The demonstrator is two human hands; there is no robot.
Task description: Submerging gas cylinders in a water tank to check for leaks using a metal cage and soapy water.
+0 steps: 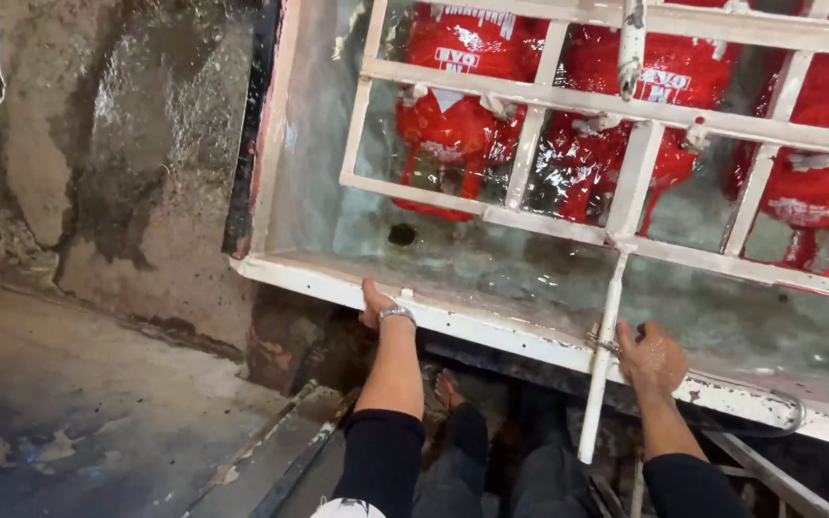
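Down low I see dark trousers and a foot (448, 388) on the floor. My left hand (374, 305) hooks its fingers under the white frame's bottom edge (491, 331); my right hand (652, 360) closes its fingers around the vertical white bolt rod (599, 369). Beyond the painted grille (626, 110) stand red cylinders (453, 105) wrapped in plastic.

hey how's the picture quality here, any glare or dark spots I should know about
Head view: glare streaks the red wrapped cylinders behind the white grille; deep shadow under the frame edge between left hand and right hand; edges bend slightly, wide-angle.
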